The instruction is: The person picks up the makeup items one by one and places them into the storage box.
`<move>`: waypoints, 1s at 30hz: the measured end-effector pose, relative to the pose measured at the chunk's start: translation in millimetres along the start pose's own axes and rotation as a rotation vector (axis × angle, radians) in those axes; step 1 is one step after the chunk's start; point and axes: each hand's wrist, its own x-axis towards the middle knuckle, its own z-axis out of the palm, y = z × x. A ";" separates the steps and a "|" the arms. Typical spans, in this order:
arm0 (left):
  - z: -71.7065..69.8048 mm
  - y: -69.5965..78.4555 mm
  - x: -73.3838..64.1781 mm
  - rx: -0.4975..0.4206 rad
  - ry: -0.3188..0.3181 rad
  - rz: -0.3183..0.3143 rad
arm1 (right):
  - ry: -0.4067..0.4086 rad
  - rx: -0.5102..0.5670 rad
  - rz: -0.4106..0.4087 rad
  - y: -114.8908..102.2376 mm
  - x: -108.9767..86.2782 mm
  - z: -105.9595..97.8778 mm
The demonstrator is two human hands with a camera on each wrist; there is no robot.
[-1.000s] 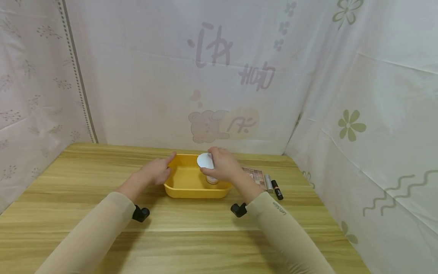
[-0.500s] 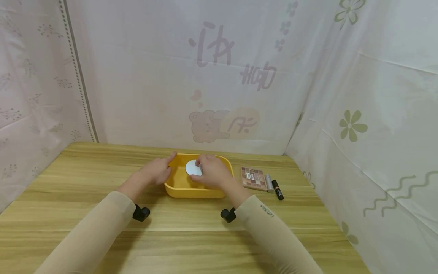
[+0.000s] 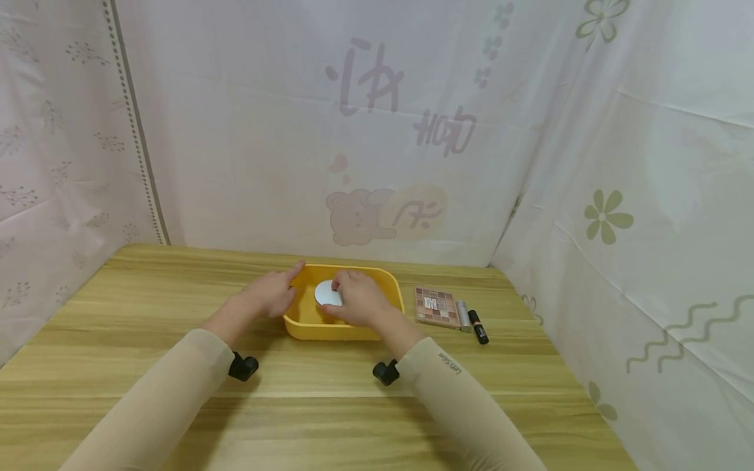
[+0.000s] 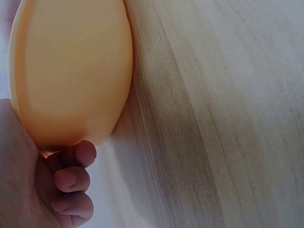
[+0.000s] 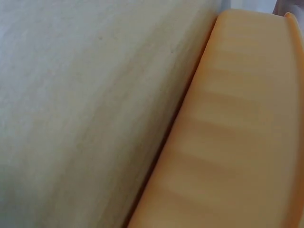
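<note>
A yellow plastic box (image 3: 336,332) sits on the wooden table. My left hand (image 3: 272,294) grips its left end; in the left wrist view, that hand's curled fingers (image 4: 73,179) lie against the end of the box (image 4: 71,76). Inside the box, my right hand (image 3: 360,302) pinches a round, flat, white-faced thing (image 3: 326,294) by its right edge. The white face points up and partly toward the head camera; its underside is hidden. Only the outer wall of the box (image 5: 223,137) and some tabletop fill the right wrist view, with the right hand out of sight there.
Right of the box lie a makeup palette (image 3: 436,307) with a checked cover, a silver tube (image 3: 463,315) and a black tube (image 3: 478,327), side by side. Patterned white curtains (image 3: 265,163) hang behind the table and at both sides.
My right hand has moved left and down into the box with the round white-faced thing, uncovering the palette. The left hand has stayed on the box's left end.
</note>
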 end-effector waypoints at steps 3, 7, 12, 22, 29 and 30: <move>-0.9 1.1 -1.3 0.002 -0.006 0.001 | -0.010 0.006 0.006 -0.2 0.3 2.4; -2.4 2.5 -2.5 0.002 -0.008 0.002 | -0.017 0.007 0.020 0.5 0.2 6.1; -2.9 2.8 -2.7 0.003 -0.003 0.005 | -0.014 0.015 0.038 1.5 0.1 8.8; 1.3 -1.6 1.6 -0.007 0.004 0.002 | -0.057 0.038 0.044 1.6 1.5 10.5; 2.0 -2.1 1.9 -0.002 0.008 0.001 | -0.083 0.051 0.057 2.0 1.9 11.3; 2.0 -2.1 1.8 -0.001 0.009 0.001 | -0.087 0.056 0.058 2.2 2.0 11.4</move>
